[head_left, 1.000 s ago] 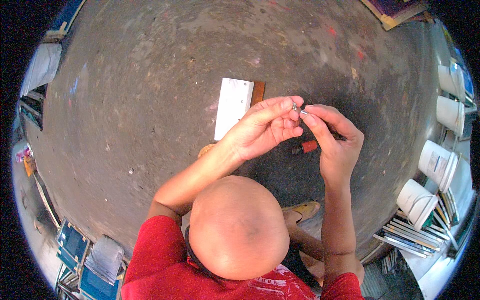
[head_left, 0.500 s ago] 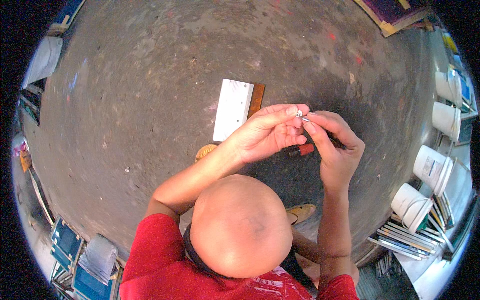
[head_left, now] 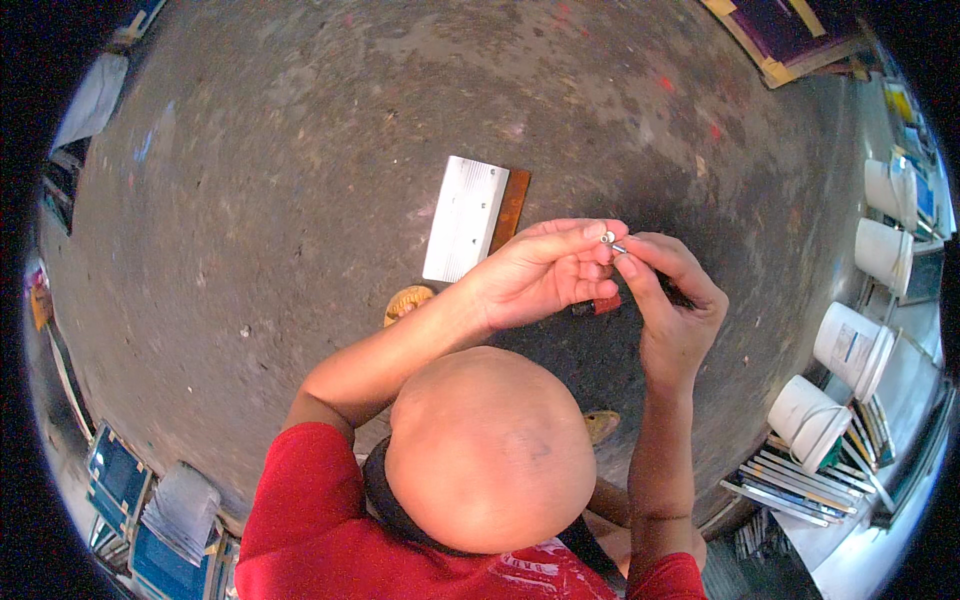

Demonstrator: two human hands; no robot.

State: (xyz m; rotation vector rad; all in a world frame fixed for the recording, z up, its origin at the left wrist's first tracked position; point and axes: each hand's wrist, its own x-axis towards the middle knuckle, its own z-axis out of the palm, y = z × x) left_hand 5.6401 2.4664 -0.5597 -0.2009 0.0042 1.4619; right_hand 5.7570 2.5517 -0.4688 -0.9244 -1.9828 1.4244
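Note:
My left hand (head_left: 540, 268) pinches a small silvery metal ring or nut (head_left: 607, 238) between thumb and index finger. Close against it, my right hand (head_left: 672, 300) grips a short metal bolt (head_left: 619, 249) by one end with thumb and fingertips. The two pieces meet or nearly meet; whether they are joined is too small to tell. On the floor beyond my left forearm lies a pale ridged metal bar (head_left: 463, 220) with several holes along one edge. A rust-brown strip (head_left: 511, 210) runs alongside it. Under my hands, a red object (head_left: 607, 304) shows in part.
Several white buckets (head_left: 848, 345) line the right side, near a stack of framed panels (head_left: 795, 485). Blue framed screens (head_left: 125, 470) stand at lower left. A taped dark frame (head_left: 790, 40) lies at upper right. A yellow sandal (head_left: 408, 303) shows beside my left forearm.
Both hands have shifted slightly down with the metal pieces, which stay close together. The bolt tilts a little more. The red object is now more covered by my left hand.

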